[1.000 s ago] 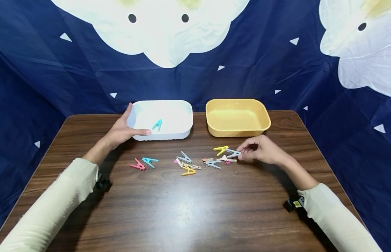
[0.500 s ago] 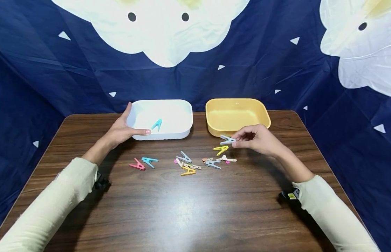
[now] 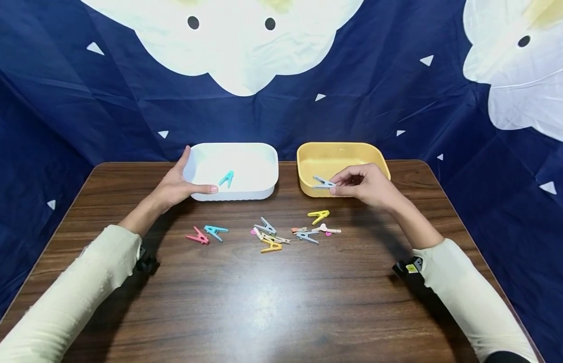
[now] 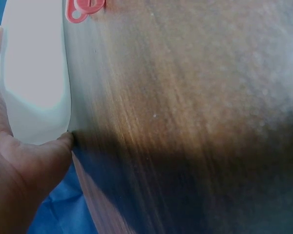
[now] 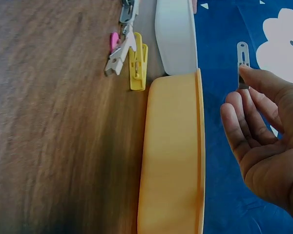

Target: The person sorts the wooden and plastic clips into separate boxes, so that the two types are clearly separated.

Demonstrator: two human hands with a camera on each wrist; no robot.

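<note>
In the head view my left hand (image 3: 172,190) rests on the left end of a white plastic bin (image 3: 251,194), thumb along its front rim and straight fingers at its far left side. A turquoise clothespin (image 3: 227,179) lies inside that bin. My right hand (image 3: 370,185) pinches a grey-blue clothespin (image 3: 324,182) between thumb and fingertips over the front of a yellow bin (image 3: 343,146). From the right wrist view, this clothespin (image 5: 242,52) sticks out beyond the thumb, above the bin's rim.
On the brown table (image 3: 218,297) lie a red clothespin (image 3: 198,236), a blue one (image 3: 215,232), a mixed cluster with an orange-yellow one (image 3: 271,246), a grey-blue one (image 3: 307,237) and a yellow one (image 3: 319,216). A dark blue cloth (image 3: 281,121) hangs behind the bins.
My right hand has lifted the grey-blue clothespin from beside the yellow one and carried it away from me and leftward, over the yellow bin's front. My left hand has stayed on the white bin.
</note>
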